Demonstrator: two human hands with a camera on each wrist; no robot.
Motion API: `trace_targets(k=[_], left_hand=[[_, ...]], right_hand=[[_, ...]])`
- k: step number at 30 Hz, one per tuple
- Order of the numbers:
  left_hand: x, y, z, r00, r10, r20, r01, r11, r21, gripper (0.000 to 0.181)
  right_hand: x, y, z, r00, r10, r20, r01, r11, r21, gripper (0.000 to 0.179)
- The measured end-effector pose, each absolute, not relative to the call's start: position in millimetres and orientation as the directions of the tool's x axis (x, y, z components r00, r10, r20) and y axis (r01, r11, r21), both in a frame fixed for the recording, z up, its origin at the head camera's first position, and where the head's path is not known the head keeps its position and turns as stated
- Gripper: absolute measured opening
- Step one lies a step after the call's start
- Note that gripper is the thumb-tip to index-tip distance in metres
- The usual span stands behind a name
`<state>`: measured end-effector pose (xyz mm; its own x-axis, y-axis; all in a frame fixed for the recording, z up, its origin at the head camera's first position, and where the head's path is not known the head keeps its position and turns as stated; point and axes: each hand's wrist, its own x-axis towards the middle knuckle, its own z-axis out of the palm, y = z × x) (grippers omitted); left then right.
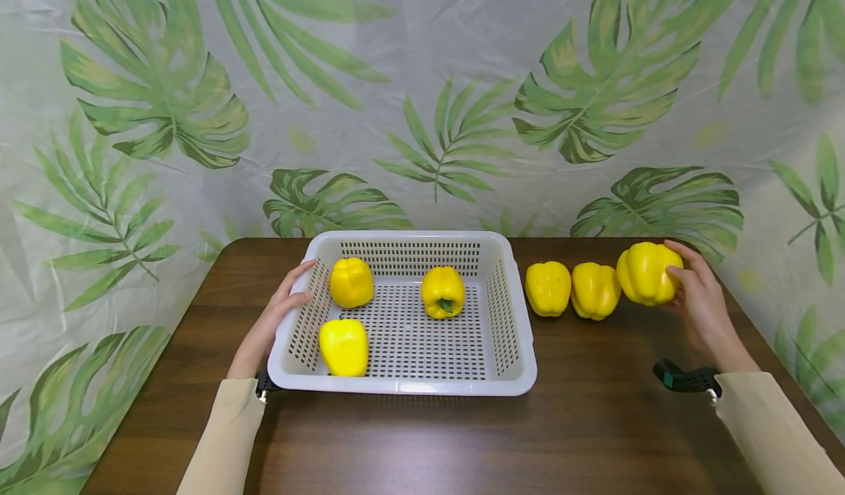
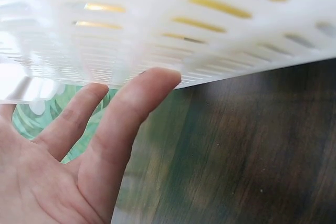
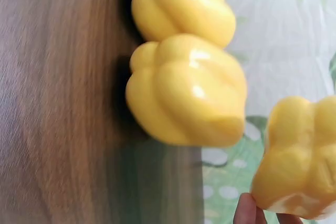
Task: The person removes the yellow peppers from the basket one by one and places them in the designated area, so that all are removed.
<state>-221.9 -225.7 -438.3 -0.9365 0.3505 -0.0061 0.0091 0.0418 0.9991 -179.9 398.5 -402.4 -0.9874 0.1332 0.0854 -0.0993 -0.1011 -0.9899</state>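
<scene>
My right hand [image 1: 703, 301] holds a yellow bell pepper [image 1: 647, 273], fingers and thumb against its right side. In the right wrist view, this pepper [image 3: 299, 156] is raised, with fingertips at its lower end. Two more yellow bell peppers, one in the middle [image 1: 595, 290] and one nearer the basket [image 1: 548, 288], sit on the table to its left. My left hand [image 1: 273, 323] touches the left side of a white perforated plastic basket [image 1: 403, 386], its fingers extended. In the left wrist view, fingertips [image 2: 167, 77] rest against the slotted wall.
Inside the basket are three yellow bell peppers: back left [image 1: 351, 282], front left [image 1: 344, 347] and right of centre [image 1: 443, 291]. The dark wooden table [image 1: 422, 444] ends at a leaf-patterned cloth [image 1: 462, 55] hanging behind.
</scene>
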Motion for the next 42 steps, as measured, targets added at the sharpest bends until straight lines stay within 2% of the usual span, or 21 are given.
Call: trace_targets(k=[10,16,23,35,42], left_hand=[[-221.7,-227.0,-438.7,-0.938,0.345,-0.004,0.014,0.05,0.999,0.056],[-220.7,-226.6,-439.3,-0.939,0.343,-0.025,-0.012,0.038,0.999,0.057],[-220.0,-226.5,-439.4,-0.938,0.344,-0.031,-0.021,0.032,0.999,0.057],[-223.3,-226.1,-440.1,-0.94,0.342,0.001,0.006,0.015,1.0,0.057],[-224.3,-225.8,-439.1,-0.94,0.341,0.01,0.019,0.022,1.0,0.056]], right_hand=[[-179.1,412.9,-416.3,-0.98,0.191,0.047,-0.059,-0.058,-0.997,0.033],[-181.0,419.5,-431.8,-0.979,0.197,0.047,-0.049,-0.004,-0.999,0.038],[-182.9,423.3,-446.6,-0.98,0.197,0.039,-0.018,0.105,-0.994,0.043],[-189.1,420.3,-458.6,-0.978,0.21,0.01,0.074,0.393,-0.917,0.046],[-190.4,420.2,-459.0,-0.982,0.182,0.039,0.047,0.445,-0.894,0.05]])
